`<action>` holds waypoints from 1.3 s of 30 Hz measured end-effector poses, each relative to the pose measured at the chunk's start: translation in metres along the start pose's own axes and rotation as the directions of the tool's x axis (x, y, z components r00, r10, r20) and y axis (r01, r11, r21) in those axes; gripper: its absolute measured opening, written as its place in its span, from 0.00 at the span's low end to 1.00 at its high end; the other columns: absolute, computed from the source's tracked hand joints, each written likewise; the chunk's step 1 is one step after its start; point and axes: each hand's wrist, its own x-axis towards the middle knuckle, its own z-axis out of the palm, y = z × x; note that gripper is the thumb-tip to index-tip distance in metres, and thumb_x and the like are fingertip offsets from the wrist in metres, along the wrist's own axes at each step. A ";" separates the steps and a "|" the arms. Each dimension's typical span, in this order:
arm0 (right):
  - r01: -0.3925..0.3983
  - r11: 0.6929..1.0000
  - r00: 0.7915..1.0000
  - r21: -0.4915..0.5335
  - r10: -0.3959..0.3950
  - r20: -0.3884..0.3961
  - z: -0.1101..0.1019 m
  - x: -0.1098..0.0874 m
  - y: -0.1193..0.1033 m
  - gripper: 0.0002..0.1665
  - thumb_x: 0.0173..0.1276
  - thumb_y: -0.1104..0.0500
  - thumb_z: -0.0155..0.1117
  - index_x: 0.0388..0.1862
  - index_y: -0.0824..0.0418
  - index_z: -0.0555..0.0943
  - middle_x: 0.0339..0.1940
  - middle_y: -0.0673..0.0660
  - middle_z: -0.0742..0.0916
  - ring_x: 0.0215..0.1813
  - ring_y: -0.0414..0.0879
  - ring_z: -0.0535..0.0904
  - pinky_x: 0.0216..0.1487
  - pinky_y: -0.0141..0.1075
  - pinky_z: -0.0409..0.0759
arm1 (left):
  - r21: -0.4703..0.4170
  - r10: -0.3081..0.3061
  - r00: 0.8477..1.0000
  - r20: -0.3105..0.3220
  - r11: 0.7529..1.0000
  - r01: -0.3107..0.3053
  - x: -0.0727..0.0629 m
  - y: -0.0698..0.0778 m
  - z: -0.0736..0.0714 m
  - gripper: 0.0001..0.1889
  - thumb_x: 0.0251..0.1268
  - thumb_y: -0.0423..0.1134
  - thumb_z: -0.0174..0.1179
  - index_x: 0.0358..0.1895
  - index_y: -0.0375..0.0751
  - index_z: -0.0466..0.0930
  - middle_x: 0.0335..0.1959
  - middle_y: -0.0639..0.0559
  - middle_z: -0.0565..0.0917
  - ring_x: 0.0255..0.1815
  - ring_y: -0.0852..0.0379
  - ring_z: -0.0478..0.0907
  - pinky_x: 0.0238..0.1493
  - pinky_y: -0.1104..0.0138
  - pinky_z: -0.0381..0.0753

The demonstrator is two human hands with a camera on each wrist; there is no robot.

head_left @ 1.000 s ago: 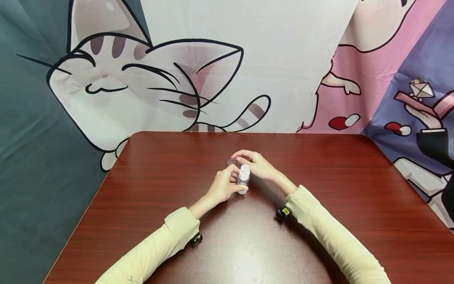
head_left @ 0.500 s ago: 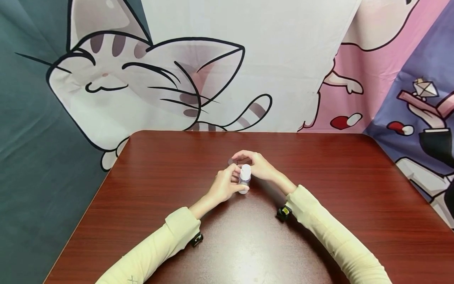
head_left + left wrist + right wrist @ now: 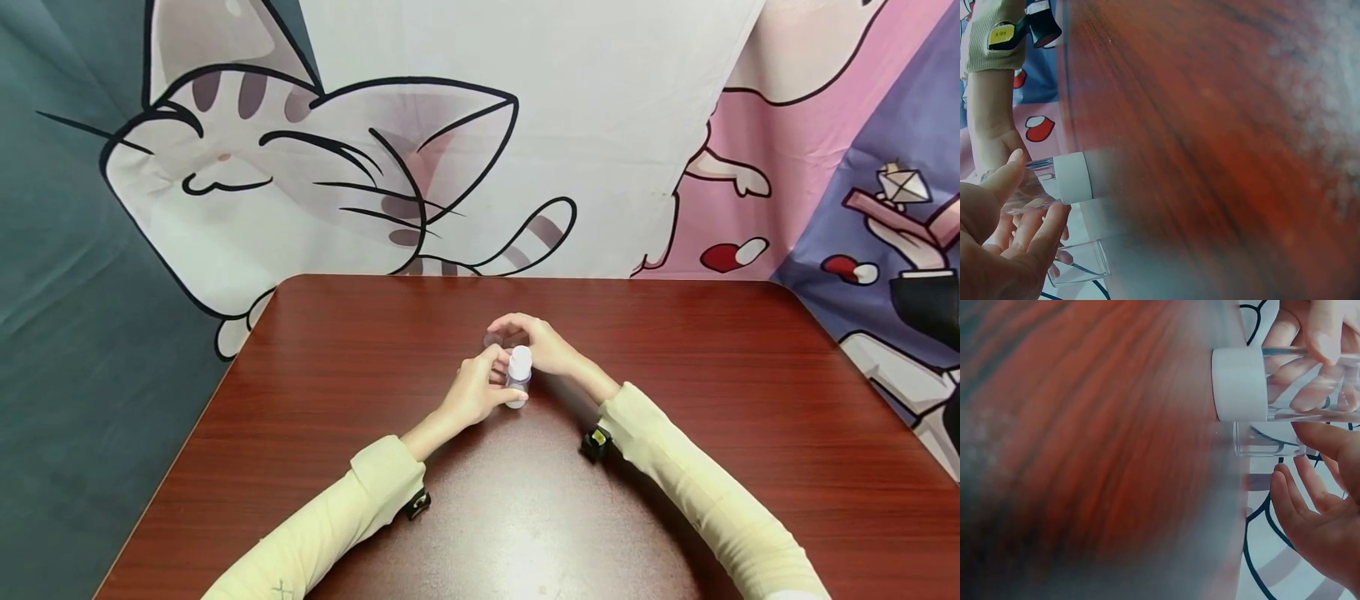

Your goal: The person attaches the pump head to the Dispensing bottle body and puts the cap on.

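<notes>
My left hand (image 3: 471,390) holds a small bottle (image 3: 519,364) upright on the table. Its body is clear, with a white top and a white base (image 3: 1240,385) that shows large in the right wrist view. Thumb and fingers lie on opposite sides of the clear body (image 3: 1038,181). Just behind the bottle, a clear cap (image 3: 492,340) stands on the table. My right hand (image 3: 546,343) is around that cap, its fingers loosely bent and spread. In the right wrist view the fingertips (image 3: 1280,470) are right beside the cap (image 3: 1266,440), the thumb on its other side.
The dark reddish wooden table (image 3: 360,333) has rounded far corners. Behind it hangs a cloth (image 3: 615,167) printed with a cartoon cat and other figures. Both wrists carry small black cameras (image 3: 596,444) below cream sleeves (image 3: 660,450).
The fingers of my right hand have lifted and spread slightly away from the clear cap, and the right forearm has shifted a little. My left hand keeps holding the bottle in nearly the same place.
</notes>
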 end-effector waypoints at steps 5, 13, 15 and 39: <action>-0.043 0.998 0.999 0.049 0.042 0.032 -0.001 0.008 0.021 0.26 0.56 0.77 0.63 0.56 0.72 0.75 0.52 0.71 0.83 0.53 0.61 0.81 0.54 0.51 0.81 | 0.000 -0.013 1.000 0.000 1.000 0.013 0.000 0.000 0.000 0.21 0.45 0.31 0.75 0.42 0.34 0.75 0.37 0.41 0.86 0.38 0.48 0.86 0.39 0.66 0.86; -0.050 0.992 0.994 0.115 0.039 0.103 -0.006 0.015 0.028 0.28 0.53 0.78 0.61 0.56 0.75 0.73 0.50 0.72 0.83 0.51 0.55 0.81 0.53 0.49 0.82 | 0.003 -0.011 1.000 0.003 1.000 0.011 -0.001 0.001 0.000 0.21 0.45 0.32 0.75 0.42 0.34 0.74 0.37 0.41 0.86 0.38 0.48 0.86 0.40 0.66 0.86; -0.053 0.993 0.993 0.108 0.041 0.111 -0.006 0.016 0.029 0.28 0.52 0.77 0.61 0.56 0.74 0.74 0.49 0.72 0.82 0.50 0.51 0.80 0.52 0.47 0.83 | -0.001 -0.012 1.000 0.003 1.000 0.012 -0.001 0.001 0.000 0.21 0.45 0.32 0.75 0.41 0.34 0.74 0.37 0.40 0.86 0.38 0.48 0.86 0.39 0.67 0.86; -0.098 0.991 0.993 0.086 0.092 0.071 -0.006 0.014 0.031 0.23 0.56 0.74 0.64 0.53 0.73 0.77 0.51 0.70 0.83 0.51 0.53 0.80 0.54 0.47 0.82 | 0.003 -0.013 1.000 -0.007 1.000 0.013 0.000 -0.001 0.001 0.21 0.44 0.32 0.75 0.40 0.35 0.74 0.36 0.41 0.85 0.38 0.48 0.86 0.39 0.67 0.86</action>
